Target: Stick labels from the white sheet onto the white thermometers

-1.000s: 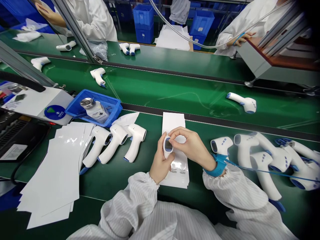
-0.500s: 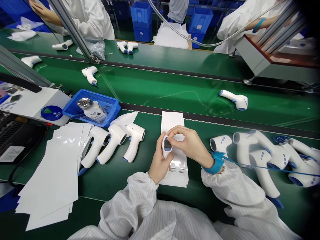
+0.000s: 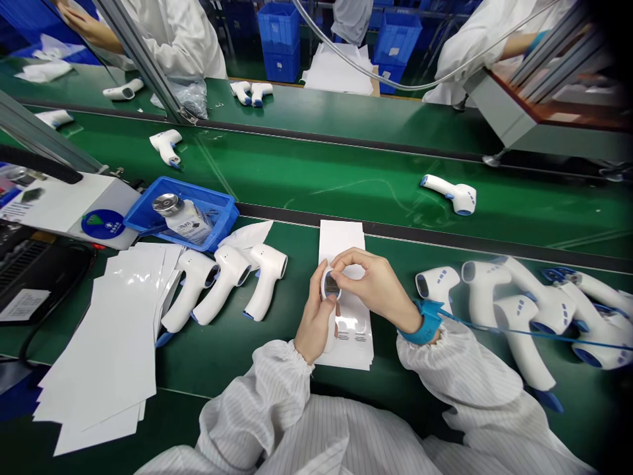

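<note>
Left grip (image 3: 315, 324) holds probable thermometer (image 3: 331, 286).

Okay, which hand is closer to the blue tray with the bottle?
Left. The left hand is to the right of the blue tray and nearer the wearer; the right hand is farther to the tray's right.

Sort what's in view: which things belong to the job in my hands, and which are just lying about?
Probably the job:
white device in your left hand
white sheets beneath it
similar devices on either side

Apparently lying about:
blue tray
bottle inside it
white box
</note>
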`<action>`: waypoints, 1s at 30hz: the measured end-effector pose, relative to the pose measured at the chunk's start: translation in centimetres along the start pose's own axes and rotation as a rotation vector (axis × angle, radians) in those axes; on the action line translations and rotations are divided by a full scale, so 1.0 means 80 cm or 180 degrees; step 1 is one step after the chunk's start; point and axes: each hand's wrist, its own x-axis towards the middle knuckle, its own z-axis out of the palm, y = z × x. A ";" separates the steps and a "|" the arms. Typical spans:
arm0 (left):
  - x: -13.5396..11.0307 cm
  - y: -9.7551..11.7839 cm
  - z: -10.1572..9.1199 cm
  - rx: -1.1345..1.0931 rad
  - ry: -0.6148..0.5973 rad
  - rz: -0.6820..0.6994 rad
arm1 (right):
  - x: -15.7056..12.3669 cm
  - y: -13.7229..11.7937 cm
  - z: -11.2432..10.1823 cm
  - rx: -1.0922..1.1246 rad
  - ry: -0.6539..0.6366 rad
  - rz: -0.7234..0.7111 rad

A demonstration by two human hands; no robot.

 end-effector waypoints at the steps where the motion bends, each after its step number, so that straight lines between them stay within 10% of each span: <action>1: 0.000 0.000 0.000 -0.0005 0.0027 -0.0011 | 0.000 0.000 0.000 -0.0002 0.0008 -0.0003; 20: 0.001 -0.001 -0.001 0.0134 0.0004 0.0048 | -0.012 0.023 0.015 0.0277 -0.0284 -0.0305; 25: 0.003 -0.004 -0.003 0.0334 0.0000 0.0269 | -0.013 0.030 0.030 0.0371 0.0306 -0.0188; 30: 0.000 0.003 -0.002 0.0188 -0.0206 0.0342 | -0.032 0.020 0.033 0.0798 -0.0126 0.0291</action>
